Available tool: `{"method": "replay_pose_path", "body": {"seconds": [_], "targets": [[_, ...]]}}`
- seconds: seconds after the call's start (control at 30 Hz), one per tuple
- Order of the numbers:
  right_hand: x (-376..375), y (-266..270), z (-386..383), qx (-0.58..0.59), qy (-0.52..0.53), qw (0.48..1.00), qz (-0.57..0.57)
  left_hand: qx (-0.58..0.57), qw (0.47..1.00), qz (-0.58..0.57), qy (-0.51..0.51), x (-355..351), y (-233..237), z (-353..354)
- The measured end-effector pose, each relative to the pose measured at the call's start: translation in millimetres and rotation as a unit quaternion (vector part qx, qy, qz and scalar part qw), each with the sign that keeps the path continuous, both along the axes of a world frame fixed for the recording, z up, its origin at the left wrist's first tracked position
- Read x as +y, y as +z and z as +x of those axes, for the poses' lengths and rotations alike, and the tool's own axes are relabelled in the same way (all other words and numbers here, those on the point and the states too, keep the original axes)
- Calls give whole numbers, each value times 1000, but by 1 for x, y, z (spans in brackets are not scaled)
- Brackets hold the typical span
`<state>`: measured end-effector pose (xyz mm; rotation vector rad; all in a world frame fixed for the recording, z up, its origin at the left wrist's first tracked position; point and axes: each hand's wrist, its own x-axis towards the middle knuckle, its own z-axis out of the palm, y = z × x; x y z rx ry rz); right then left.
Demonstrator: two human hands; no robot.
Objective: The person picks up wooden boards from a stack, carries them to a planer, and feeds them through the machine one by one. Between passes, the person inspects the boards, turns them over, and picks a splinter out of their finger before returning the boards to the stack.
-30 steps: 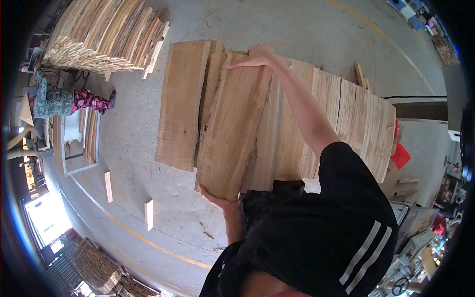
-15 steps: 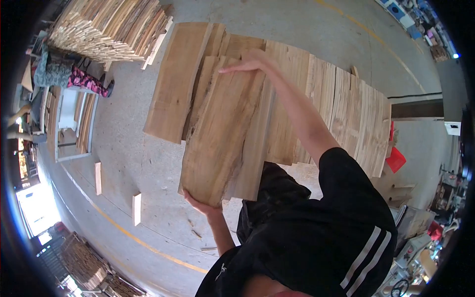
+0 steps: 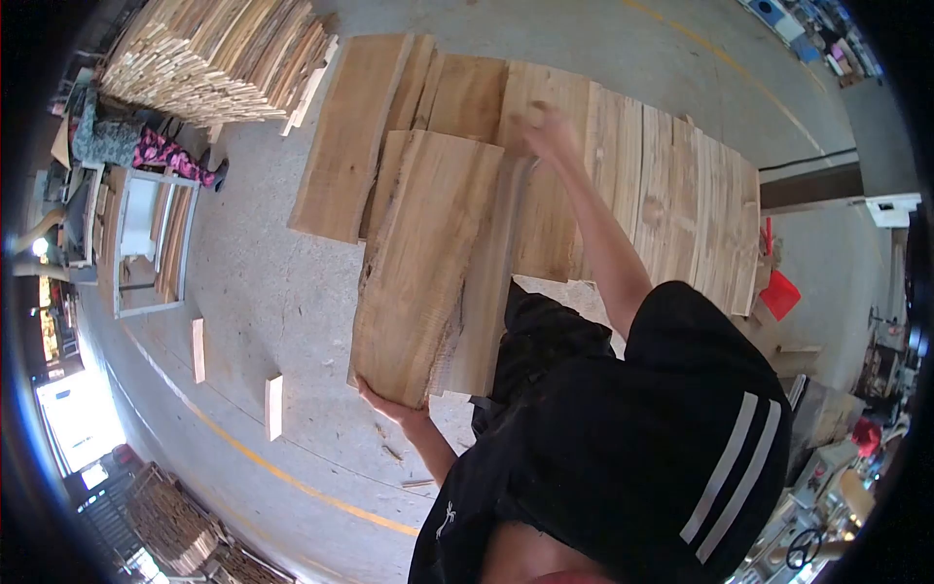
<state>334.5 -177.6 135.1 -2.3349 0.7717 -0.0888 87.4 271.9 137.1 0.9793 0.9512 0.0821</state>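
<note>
A wide wooden board [image 3: 418, 253] with a rough, bark-like edge lies lengthwise in front of me. My left hand [image 3: 397, 405] grips its near end, with the fingers mostly beneath. Beside its right edge runs another wooden plank [image 3: 486, 292], partly overlapped by the wide board. My right hand [image 3: 553, 134] is off the wide board, over the far end of that plank and the laid-out boards; motion smears its fingers.
Several pale boards [image 3: 662, 185] lie side by side to the right; a broad board [image 3: 350, 136] lies at left. Beyond stands a tall lumber stack [image 3: 214, 58]. A person [image 3: 126, 146] is by a metal-framed cart [image 3: 151, 310]. Two short offcuts [image 3: 274, 407] are on the floor.
My right hand has left the wide board's far end and moved right. My left hand keeps hold of the near end. The whole view has shifted slightly.
</note>
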Motion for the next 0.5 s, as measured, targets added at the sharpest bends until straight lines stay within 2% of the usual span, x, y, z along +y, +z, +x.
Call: {"method": "replay_pose_path", "body": {"seconds": [0.03, 0.1, 0.23, 0.3, 0.33, 0.37, 0.4, 0.5], "targets": [[-18, -3, -19, 12, -56, 993, -104, 11, 1000, 5, 3, 0, 2, 0], [-64, -27, -30, 57, -106, 974, -193, 12, 1000, 7, 7, -2, 6, 3], [-130, -43, 2, 35, -49, 980, -189, 29, 999, 27, 1, -9, 21, 6], [-158, -50, 38, 13, 89, 966, -244, 22, 999, 38, -10, -8, 14, 9], [-169, -52, 57, 16, 88, 965, -246, -7, 997, 75, -20, -2, 3, 10], [-176, -54, 73, 40, 117, 978, -166, -29, 993, 110, -27, 1, -4, 4], [-178, -58, 79, 67, 147, 983, -85, -3, 999, 44, -5, -2, 4, 5], [-168, -38, 69, 101, 118, 974, -162, -5, 999, -26, 24, -7, 7, 7]]}}
